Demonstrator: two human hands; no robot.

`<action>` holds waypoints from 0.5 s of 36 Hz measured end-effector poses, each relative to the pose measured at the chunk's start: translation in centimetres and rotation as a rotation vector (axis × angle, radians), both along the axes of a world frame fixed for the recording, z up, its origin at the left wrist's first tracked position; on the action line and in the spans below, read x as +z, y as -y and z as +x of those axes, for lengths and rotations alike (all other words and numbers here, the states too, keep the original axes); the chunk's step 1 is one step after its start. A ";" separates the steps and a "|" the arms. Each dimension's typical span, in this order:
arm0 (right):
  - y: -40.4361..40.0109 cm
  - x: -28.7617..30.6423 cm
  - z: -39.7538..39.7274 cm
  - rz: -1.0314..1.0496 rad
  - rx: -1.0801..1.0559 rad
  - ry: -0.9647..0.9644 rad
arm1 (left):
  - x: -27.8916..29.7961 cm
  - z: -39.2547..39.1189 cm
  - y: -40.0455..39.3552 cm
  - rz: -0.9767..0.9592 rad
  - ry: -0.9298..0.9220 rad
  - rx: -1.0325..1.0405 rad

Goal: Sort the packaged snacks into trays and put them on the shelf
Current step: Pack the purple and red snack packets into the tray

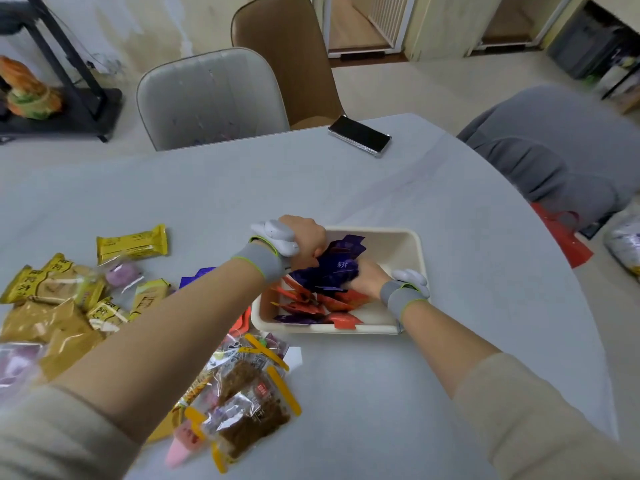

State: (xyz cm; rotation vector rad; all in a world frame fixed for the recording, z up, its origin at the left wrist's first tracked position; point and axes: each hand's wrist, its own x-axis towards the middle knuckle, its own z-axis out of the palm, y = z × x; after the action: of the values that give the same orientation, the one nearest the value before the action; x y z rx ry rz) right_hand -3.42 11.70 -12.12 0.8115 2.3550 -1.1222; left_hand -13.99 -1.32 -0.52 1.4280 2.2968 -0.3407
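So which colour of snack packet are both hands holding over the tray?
The purple packets: left hand and right hand grip that bunch above the tray, while the red packets lie loose beneath.

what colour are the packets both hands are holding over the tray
Dark purple packets, gripped by left hand and right hand; seen in the head view.

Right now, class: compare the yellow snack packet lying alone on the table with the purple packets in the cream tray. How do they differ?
The yellow packet lies flat on the table, untouched; the purple packets are heaped in the cream tray, gripped by the left hand and right hand. The yellow one lies alone; the purple ones overlap red packets. Both are sealed snacks.
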 end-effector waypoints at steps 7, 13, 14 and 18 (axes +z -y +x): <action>-0.4 0.2 0.3 0.009 0.012 -0.045 | 0.6 1.2 -0.5 -0.069 -0.215 -0.130; -0.3 1.1 0.4 -0.095 -0.043 -0.057 | 1.4 0.9 -0.1 -0.201 -0.222 -0.118; -0.3 1.1 0.3 -0.091 -0.051 -0.060 | 1.7 0.8 -0.1 -0.200 -0.213 -0.111; 0.2 1.2 0.7 -0.083 -0.068 -0.049 | 1.6 1.1 -0.2 -0.209 -0.203 -0.084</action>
State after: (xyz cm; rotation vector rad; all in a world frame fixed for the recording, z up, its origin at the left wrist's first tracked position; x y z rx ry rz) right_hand -2.72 11.51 -10.92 0.8489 2.3192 -1.2728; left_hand -12.93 -1.11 1.11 1.4421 2.2799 -0.7595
